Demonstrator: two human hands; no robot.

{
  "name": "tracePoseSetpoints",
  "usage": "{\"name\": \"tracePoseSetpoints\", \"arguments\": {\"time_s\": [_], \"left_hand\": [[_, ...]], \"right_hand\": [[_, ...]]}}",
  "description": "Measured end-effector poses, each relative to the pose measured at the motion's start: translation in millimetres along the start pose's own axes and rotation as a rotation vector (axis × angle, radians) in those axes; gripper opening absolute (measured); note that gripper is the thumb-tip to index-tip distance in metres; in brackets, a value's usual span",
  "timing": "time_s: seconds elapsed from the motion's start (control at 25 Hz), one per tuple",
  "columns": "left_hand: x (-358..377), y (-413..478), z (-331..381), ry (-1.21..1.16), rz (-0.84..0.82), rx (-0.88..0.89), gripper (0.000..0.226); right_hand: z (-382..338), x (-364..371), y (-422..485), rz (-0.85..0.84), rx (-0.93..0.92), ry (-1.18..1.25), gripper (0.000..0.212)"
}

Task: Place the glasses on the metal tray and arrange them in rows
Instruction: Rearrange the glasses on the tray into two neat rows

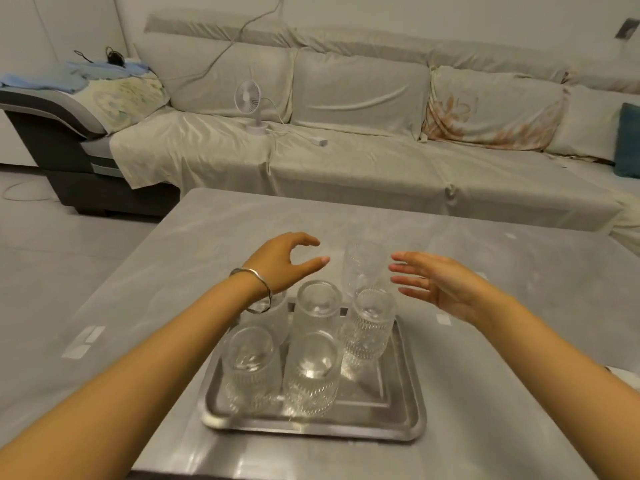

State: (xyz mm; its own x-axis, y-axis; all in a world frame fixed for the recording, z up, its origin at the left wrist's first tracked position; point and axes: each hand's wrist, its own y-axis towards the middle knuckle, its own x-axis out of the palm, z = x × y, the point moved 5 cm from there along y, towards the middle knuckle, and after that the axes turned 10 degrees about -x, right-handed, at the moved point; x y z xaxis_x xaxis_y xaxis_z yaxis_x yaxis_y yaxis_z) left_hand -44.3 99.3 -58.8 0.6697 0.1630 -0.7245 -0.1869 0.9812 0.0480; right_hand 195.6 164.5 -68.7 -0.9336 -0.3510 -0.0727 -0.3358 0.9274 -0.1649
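Note:
A metal tray (398, 420) lies on the grey table near me. Several clear ribbed glasses stand on it: front left (251, 367), front middle (311, 375), back middle (318, 306), back right (369, 327), and one partly hidden under my left wrist (277, 317). One more glass (363, 266) stands on the table just beyond the tray's far edge. My left hand (287, 259) hovers left of that glass, fingers curved and apart, holding nothing. To the right of the same glass is my right hand (436, 282), palm facing it, fingers spread, not touching.
The grey table (502, 341) has small white tape marks on its surface. Beyond its far edge stands a covered sofa (363, 157) with a small white fan (251, 102) and a cable on the seat.

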Motion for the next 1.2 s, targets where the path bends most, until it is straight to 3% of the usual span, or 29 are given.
{"name": "tracePoseSetpoints", "arguments": {"time_s": [0.12,0.28,0.44,0.6,0.84,0.92,1.04,1.2], "left_hand": [[26,44,9,0.015,-0.069,-0.027,0.056],[65,85,25,0.109,-0.177,-0.021,0.074],[92,106,35,0.209,-0.241,-0.027,0.09],[96,107,40,0.218,-0.175,-0.013,0.09],[32,77,63,-0.299,0.045,0.031,0.078],[12,56,75,-0.537,0.007,0.029,0.068],[-3,22,83,-0.833,-0.111,-0.026,0.059],[-9,-26,77,-0.907,-0.191,-0.038,0.056]], "right_hand": [[24,-10,30,0.097,0.102,0.025,0.029],[53,-8,59,0.056,0.159,0.1,0.047],[71,-7,72,0.018,0.171,0.194,0.042],[76,-2,69,-0.036,0.165,0.24,0.034],[27,-5,48,-0.049,-0.019,0.3,0.068],[-2,-1,28,-0.102,-0.064,0.42,0.07],[-33,6,-7,-0.172,-0.152,0.468,0.056],[-51,7,-53,-0.187,-0.253,0.332,0.052]]}}
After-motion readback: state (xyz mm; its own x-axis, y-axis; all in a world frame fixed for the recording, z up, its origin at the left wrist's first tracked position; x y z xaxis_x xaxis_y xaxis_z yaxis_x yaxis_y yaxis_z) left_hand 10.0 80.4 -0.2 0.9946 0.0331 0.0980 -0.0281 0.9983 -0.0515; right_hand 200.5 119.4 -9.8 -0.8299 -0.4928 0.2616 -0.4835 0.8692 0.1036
